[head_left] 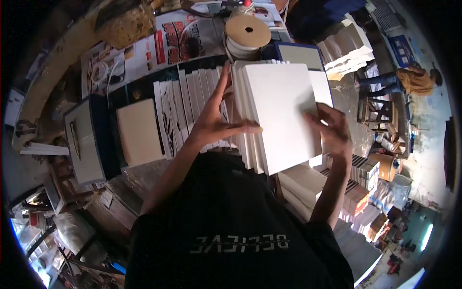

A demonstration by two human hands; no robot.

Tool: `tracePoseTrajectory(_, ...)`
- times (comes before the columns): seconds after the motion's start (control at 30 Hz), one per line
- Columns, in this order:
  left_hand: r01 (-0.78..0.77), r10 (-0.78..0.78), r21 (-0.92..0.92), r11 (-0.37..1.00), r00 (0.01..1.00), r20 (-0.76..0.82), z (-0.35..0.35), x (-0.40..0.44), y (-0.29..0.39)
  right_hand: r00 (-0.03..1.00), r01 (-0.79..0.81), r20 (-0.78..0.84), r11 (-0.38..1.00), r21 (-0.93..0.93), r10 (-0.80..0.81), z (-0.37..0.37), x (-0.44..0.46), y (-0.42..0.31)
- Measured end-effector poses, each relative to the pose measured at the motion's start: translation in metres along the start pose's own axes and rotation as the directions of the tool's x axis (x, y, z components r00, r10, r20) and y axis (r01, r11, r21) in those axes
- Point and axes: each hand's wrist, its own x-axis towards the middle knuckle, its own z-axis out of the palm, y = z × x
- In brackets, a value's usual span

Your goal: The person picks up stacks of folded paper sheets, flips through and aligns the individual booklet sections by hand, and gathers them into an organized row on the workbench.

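On your side of the cardboard-flanged spool (240,36), you appear to be steadying the stacked white book blocks (284,108). Your left hand (210,120) is splayed, thumb against their edge; your right hand (333,127) blurs, grip undeterminable. The next move likely calls for even support.

Across the chest of the black shirt (226,207) runs the word "BELIEVE" in pale, broken-up capitals (243,243), upside down from this view, with a finer line cutting through the letters that is too small to read. The printed sheet (144,50) on the bench carries big red and black capitals, set at an angle and too blurred to make out surely. Marks on the blue wall panel (400,50) are too small to read.
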Motion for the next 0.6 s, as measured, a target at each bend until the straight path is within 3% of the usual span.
tracePoseTrajectory(0.07, 0.022, -0.023, -0.028, 0.999, 0.999, -0.037, 0.001, -0.009, 0.003, 1.000, -0.006, -0.028, 0.998, -0.066, 0.005, 0.001, -0.001, -0.006)
tracePoseTrajectory(0.13, 0.151, -0.143, 0.070, 0.986, 0.983, -0.112, 0.002, -0.021, 0.015, 0.998, -0.040, -0.050, 0.999, -0.002, 0.040, 0.003, 0.003, -0.004)
tracePoseTrajectory(0.2, 0.173, -0.154, 0.105, 0.979, 0.973, -0.171, 0.004, -0.025, 0.032, 0.998, -0.055, -0.039, 0.998, -0.013, 0.054, 0.003, 0.005, 0.002)
tracePoseTrajectory(0.27, 0.378, -0.380, -0.097, 0.921, 0.925, -0.007, 0.004, -0.029, 0.039, 0.998, -0.030, -0.053, 0.998, 0.059, 0.033, 0.004, 0.004, 0.003)
tracePoseTrajectory(0.3, 0.225, -0.231, -0.085, 0.971, 0.971, -0.067, 0.009, -0.029, 0.036, 0.998, -0.029, -0.053, 0.998, 0.059, 0.033, 0.006, 0.004, 0.002)
tracePoseTrajectory(0.4, 0.339, -0.355, -0.223, 0.914, 0.934, -0.035, 0.005, -0.028, 0.039, 0.989, -0.087, -0.123, 0.996, 0.011, 0.088, 0.012, -0.001, -0.007)
tracePoseTrajectory(0.43, 0.269, -0.287, -0.210, 0.940, 0.956, -0.057, 0.004, -0.028, 0.044, 0.987, -0.095, -0.124, 0.993, 0.065, 0.103, 0.019, -0.005, -0.015)
tracePoseTrajectory(0.53, 0.438, -0.437, -0.122, 0.891, 0.899, 0.037, -0.017, -0.031, 0.046, 0.990, -0.085, -0.099, 0.983, 0.164, 0.102, 0.026, -0.007, -0.015)
tracePoseTrajectory(0.57, 0.412, -0.412, 0.017, 0.911, 0.908, 0.071, -0.024, -0.030, 0.046, 0.987, -0.079, -0.126, 0.982, 0.172, 0.101, 0.027, -0.006, -0.016)
tracePoseTrajectory(0.6, 0.409, -0.409, 0.019, 0.912, 0.909, 0.082, -0.024, -0.030, 0.049, 0.983, -0.075, -0.149, 0.981, 0.181, 0.102, 0.028, -0.007, -0.016)
